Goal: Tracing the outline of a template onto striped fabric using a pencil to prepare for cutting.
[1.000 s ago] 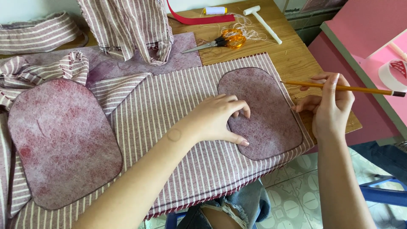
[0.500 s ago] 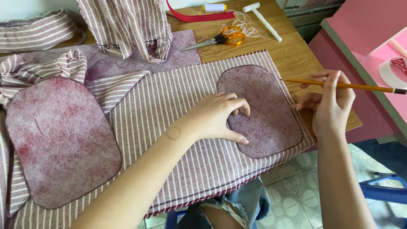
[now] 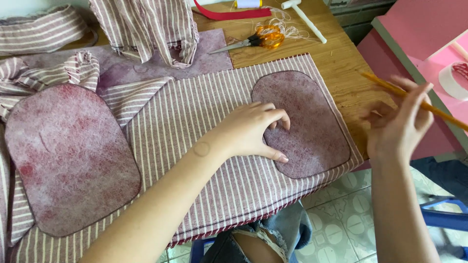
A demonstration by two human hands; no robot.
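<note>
The wooden table (image 3: 341,68) fills the upper part of the frame, and most of it lies under my striped fabric (image 3: 204,146), pale with thin dark red lines, spread flat from the left edge to the right of centre. At the left of the frame a large rounded felt piece (image 3: 68,160), mottled maroon, lies on that fabric. A smaller felt piece (image 3: 312,122) of the same shape and colour lies right of centre, near the fabric's right edge.

My left hand (image 3: 253,131) rests on the smaller felt piece, fingers bent and spread, fingertips pressing its left side against the stripes; it grips nothing, it only pins. My right hand (image 3: 397,124) is off the table's right edge, blurred, its fingers closed around a yellow pencil (image 3: 438,109) that slants toward the lower right.

I judge the step to be marking around the smaller piece: the shape is held, the pencil is lifted away from it. The next move, as I read it, calls for bringing the pencil tip down to the felt's edge while my left hand keeps it from sliding, since the felt could creep on the fabric.

At the top of the frame lie orange-handled scissors (image 3: 258,40) in loose thread, a small white mallet (image 3: 304,17) and a spool (image 3: 247,4).
</note>
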